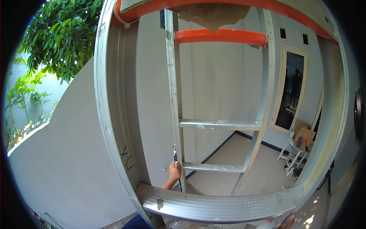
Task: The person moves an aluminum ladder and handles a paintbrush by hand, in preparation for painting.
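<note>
A metal stepladder with orange upper rungs fills the view close in front of me. Through its frame, my left hand is closed around the far section's left rail, where a narrow dark strip runs along the metal. My forearm passes behind the near step, which hides part of it. Low on the right, my right hand is mostly hidden by the right end of that step. Its fingers curl round the ladder there, with fingertips showing above and below the step.
A pale wall stands behind the ladder, above a light floor. At right, a small stool holds a cardboard box beside a narrow window. A low slanted wall and leafy branches are at left.
</note>
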`<state>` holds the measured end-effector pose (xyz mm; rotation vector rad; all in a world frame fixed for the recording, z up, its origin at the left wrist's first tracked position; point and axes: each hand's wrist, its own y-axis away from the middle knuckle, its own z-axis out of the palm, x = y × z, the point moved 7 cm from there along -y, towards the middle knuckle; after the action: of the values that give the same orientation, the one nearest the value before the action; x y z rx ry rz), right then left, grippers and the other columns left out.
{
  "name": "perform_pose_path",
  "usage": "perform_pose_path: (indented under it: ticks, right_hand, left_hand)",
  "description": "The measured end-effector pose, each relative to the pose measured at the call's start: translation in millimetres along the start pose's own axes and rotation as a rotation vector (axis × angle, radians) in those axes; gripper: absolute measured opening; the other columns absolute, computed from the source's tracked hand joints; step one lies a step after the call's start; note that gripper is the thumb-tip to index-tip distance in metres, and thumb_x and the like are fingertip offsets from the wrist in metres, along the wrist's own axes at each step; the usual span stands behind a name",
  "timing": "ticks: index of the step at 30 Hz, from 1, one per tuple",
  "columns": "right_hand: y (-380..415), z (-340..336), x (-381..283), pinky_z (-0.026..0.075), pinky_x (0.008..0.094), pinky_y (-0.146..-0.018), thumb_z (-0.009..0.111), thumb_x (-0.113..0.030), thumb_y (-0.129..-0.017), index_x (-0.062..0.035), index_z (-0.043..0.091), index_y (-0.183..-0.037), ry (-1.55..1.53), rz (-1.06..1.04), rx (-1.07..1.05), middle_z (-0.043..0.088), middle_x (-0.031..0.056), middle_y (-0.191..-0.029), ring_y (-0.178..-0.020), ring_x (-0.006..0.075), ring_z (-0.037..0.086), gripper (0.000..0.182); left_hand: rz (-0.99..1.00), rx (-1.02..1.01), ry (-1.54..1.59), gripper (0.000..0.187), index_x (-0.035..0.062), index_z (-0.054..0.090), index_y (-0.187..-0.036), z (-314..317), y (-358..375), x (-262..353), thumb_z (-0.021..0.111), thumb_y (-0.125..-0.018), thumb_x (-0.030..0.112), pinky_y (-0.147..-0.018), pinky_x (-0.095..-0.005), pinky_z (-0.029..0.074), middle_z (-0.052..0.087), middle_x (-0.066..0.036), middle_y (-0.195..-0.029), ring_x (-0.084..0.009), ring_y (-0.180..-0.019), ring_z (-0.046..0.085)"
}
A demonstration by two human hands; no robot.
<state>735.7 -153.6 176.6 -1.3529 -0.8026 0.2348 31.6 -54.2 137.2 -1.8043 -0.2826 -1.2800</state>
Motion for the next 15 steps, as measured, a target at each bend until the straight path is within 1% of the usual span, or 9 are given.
perform_pose_path:
  ticks: [5,8,9,10,11,12,13,14,15]
  right_hand:
    - [17.2,-24.6,-11.7,0.055,0.0397,-0.076,0.06,-0.016,-0.09,0.0045,0.051,-0.125,-0.302,0.333,0.05,0.064,0.0189,-0.1,-0.087,0.0315,0.066,0.041]
    - [12.8,-51.2,2.4,0.054,0.0391,-0.074,0.058,-0.025,-0.09,0.0055,0.048,-0.127,-0.471,0.499,0.057,0.063,0.0186,-0.098,-0.085,0.03,0.064,0.049]
    - [11.5,-57.1,6.4,0.053,0.0389,-0.073,0.057,-0.028,-0.09,0.0059,0.047,-0.127,-0.526,0.552,0.065,0.062,0.0185,-0.098,-0.084,0.0295,0.063,0.051]
    - [9.6,-65.2,10.4,0.053,0.0387,-0.072,0.057,-0.031,-0.09,0.0062,0.046,-0.128,-0.58,0.607,0.065,0.062,0.0184,-0.097,-0.083,0.029,0.063,0.054]
    - [-41.3,-39.9,-1.2,0.052,0.0385,-0.072,0.056,-0.034,-0.09,0.0066,0.045,-0.129,-0.633,0.667,0.063,0.061,0.0183,-0.096,-0.083,0.0284,0.062,0.057]
    - [-98.1,-9.1,-22.6,0.052,0.0383,-0.071,0.055,-0.037,-0.09,0.0069,0.044,-0.129,-0.684,0.726,0.058,0.061,0.0181,-0.096,-0.082,0.0279,0.062,0.06]
    - [-128.9,11.3,-15.9,0.051,0.038,-0.07,0.055,-0.04,-0.09,0.0073,0.043,-0.13,-0.732,0.793,0.049,0.06,0.018,-0.095,-0.081,0.0274,0.061,0.063]
    - [-152.2,26.2,-10.9,0.051,0.0378,-0.069,0.054,-0.043,-0.09,0.0076,0.042,-0.131,-0.778,0.863,0.036,0.06,0.0179,-0.095,-0.081,0.0269,0.061,0.066]
    - [-171.7,40.4,-9.6,0.05,0.0376,-0.069,0.054,-0.046,-0.09,0.008,0.04,-0.131,-0.821,0.936,0.025,0.059,0.0178,-0.094,-0.08,0.0264,0.06,0.069]
  left_hand:
    - [-0.125,-0.114,-0.061,0.051,0.0,0.052,-0.091,-28.9,21.8,-20.6,0.041,-0.102,0.048,-0.062,-0.0301,0.04,0.047,-0.005,-0.069,-0.0117,-0.068,0.044]
    - [-0.265,-0.156,0.084,0.035,0.0005,0.056,-0.098,-26.5,37.8,-24.0,0.055,-0.1,0.036,-0.063,-0.0264,0.04,0.051,-0.004,-0.072,-0.0093,-0.069,0.044]
    - [-0.297,-0.225,0.027,0.035,0.0005,0.051,-0.097,-23.5,32.8,-39.1,0.046,-0.103,0.035,-0.068,-0.0274,0.041,0.05,-0.003,-0.077,-0.0112,-0.074,0.045]
    - [-0.318,-0.223,0.026,0.036,0.0001,0.051,-0.095,-24.5,30.8,-28.9,0.048,-0.103,0.035,-0.067,-0.0276,0.041,0.05,-0.004,-0.075,-0.0111,-0.072,0.045]
    - [-0.305,-0.177,0.015,0.036,-0.0002,0.051,-0.094,-25.6,29.9,-34.5,0.05,-0.101,0.035,-0.065,-0.0277,0.041,0.05,-0.004,-0.073,-0.0112,-0.07,0.045]
    - [-0.346,-0.143,-0.001,0.037,-0.0004,0.054,-0.095,-30.7,38.9,-5.3,0.055,-0.099,0.036,-0.064,-0.0286,0.041,0.051,-0.005,-0.073,-0.0113,-0.07,0.045]
    - [-0.481,-0.078,0.158,0.029,0.0081,0.053,-0.083,-34.9,48.8,6.1,0.067,-0.092,0.031,-0.055,-0.0249,0.04,0.048,0.003,-0.07,-0.0075,-0.063,0.048]
    - [-0.515,-0.074,0.158,0.029,0.0081,0.053,-0.083,-44.2,61.5,11.6,0.067,-0.092,0.031,-0.055,-0.0249,0.04,0.048,0.003,-0.07,-0.0075,-0.063,0.048]
    - [-0.406,-0.113,0.102,0.029,0.0084,0.052,-0.083,-54.3,68.8,24.0,0.066,-0.092,0.032,-0.055,-0.025,0.04,0.047,0.003,-0.07,-0.0075,-0.063,0.048]
